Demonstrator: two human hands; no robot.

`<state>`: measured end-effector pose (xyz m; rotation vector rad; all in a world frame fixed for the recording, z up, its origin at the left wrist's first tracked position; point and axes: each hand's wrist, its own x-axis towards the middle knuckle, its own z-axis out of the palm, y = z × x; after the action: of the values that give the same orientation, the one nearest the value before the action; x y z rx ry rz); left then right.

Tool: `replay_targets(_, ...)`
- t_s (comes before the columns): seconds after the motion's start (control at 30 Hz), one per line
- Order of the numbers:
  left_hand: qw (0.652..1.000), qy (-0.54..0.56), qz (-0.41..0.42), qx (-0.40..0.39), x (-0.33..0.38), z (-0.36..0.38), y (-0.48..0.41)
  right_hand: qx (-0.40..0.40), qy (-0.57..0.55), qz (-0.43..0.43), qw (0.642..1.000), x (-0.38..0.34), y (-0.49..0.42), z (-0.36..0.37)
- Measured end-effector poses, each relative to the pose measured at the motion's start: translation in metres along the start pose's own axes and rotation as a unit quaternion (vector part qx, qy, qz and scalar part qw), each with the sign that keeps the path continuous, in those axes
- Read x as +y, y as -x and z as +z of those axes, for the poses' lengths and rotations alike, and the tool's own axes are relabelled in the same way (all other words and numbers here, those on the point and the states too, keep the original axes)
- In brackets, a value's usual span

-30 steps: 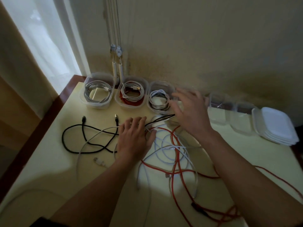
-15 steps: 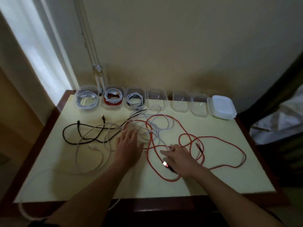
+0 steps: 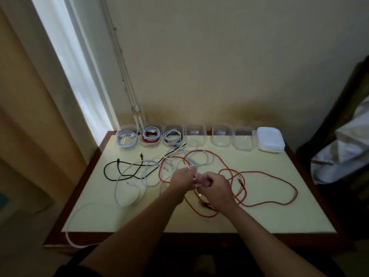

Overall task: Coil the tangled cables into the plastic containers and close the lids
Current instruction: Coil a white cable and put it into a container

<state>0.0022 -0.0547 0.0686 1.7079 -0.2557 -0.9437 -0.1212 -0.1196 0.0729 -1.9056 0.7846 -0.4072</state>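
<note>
Cables (image 3: 259, 172) sprawl tangled across the surface (image 3: 259, 216). Left hand (image 3: 182, 179) and right hand (image 3: 215, 186) meet, fingers curled on a white strand (image 3: 190, 167). Untangling step, I'd say. Next: tease it loose, coil it, drop it into an empty container (image 3: 194, 134).

Left hand (image 3: 182, 179), right hand (image 3: 214, 184) pinch white cable (image 3: 192, 167) over red cable (image 3: 259, 172).

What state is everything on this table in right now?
Left three containers, lidless, coiled cables inside.
Right three containers, lidless, empty.
Lids, stacked, unused.
Red cable, loose, uncoiled.
Black cable, loose, uncoiled.
White cable, tangled, gripped by left hand and right hand.
</note>
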Motion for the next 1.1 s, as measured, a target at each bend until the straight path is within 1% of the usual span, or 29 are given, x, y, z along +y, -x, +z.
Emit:
replay_targets(0.1, 0.995, -0.043, 0.083, 0.020, 0.023, -0.002, 0.017, -0.042, -0.033, -0.025, 0.998, -0.015, 0.005, -0.015)
replay_targets(0.17, 0.988, -0.083, 0.129, 0.011, 0.042, -0.009, 0.028, -0.044, -0.050, -0.022, 0.998, -0.025, 0.002, -0.026)
replay_targets(0.2, 0.983, -0.114, 0.141, -0.006, 0.052, -0.014, 0.032, -0.030, -0.030, -0.022, 0.999, -0.031, -0.001, -0.032)
replay_targets(0.27, 0.969, -0.184, 0.154, -0.051, 0.072, -0.025, 0.044, -0.002, 0.026, -0.056, 0.998, -0.044, -0.007, -0.043)
replay_targets(0.33, 0.954, -0.225, 0.167, -0.102, 0.095, -0.034, 0.060, -0.009, 0.053, -0.113, 0.992, -0.060, -0.012, -0.050)
replay_targets(0.4, 0.947, -0.226, 0.173, -0.149, 0.118, -0.041, 0.079, -0.027, 0.079, -0.165, 0.983, -0.075, -0.015, -0.050)
replay_targets(0.47, 0.952, -0.190, 0.158, -0.181, 0.134, -0.048, 0.093, -0.021, 0.075, -0.205, 0.976, -0.086, -0.018, -0.045)
replay_targets(0.53, 0.960, -0.126, 0.152, -0.198, 0.147, -0.056, 0.104, 0.012, 0.046, -0.215, 0.975, -0.096, -0.016, -0.042)
replay_targets(0.6, 0.966, -0.005, 0.151, -0.209, 0.159, -0.067, 0.111, 0.006, -0.013, -0.179, 0.984, -0.099, -0.015, -0.042)
replay_targets(0.63, 0.962, 0.068, 0.149, -0.220, 0.166, -0.073, 0.114, -0.007, -0.056, -0.154, 0.987, -0.100, -0.013, -0.044)
replay_targets(0.7, 0.940, 0.194, 0.161, -0.229, 0.180, -0.087, 0.117, -0.021, -0.121, -0.130, 0.984, -0.098, -0.008, -0.050)
replay_targets(0.8, 0.897, 0.346, 0.186, -0.202, 0.201, -0.113, 0.123, -0.019, -0.188, -0.111, 0.976, -0.089, -0.005, -0.057)
replay_targets(0.87, 0.878, 0.401, 0.192, -0.176, 0.208, -0.125, 0.124, -0.006, -0.211, -0.088, 0.973, -0.082, -0.005, -0.062)
replay_targets(0.9, 0.877, 0.410, 0.190, -0.160, 0.208, -0.127, 0.123, 0.003, -0.216, -0.080, 0.973, -0.079, -0.006, -0.064)
replay_targets(0.97, 0.885, 0.411, 0.179, -0.125, 0.203, -0.124, 0.117, 0.032, -0.184, -0.088, 0.979, -0.075, -0.007, -0.069)
replay_targets(1.03, 0.898, 0.390, 0.182, -0.097, 0.197, -0.115, 0.110, 0.050, -0.083, -0.118, 0.988, -0.075, -0.006, -0.072)
replay_targets(1.1, 0.910, 0.359, 0.190, -0.079, 0.191, -0.103, 0.104, 0.040, 0.025, -0.141, 0.989, -0.077, -0.004, -0.075)
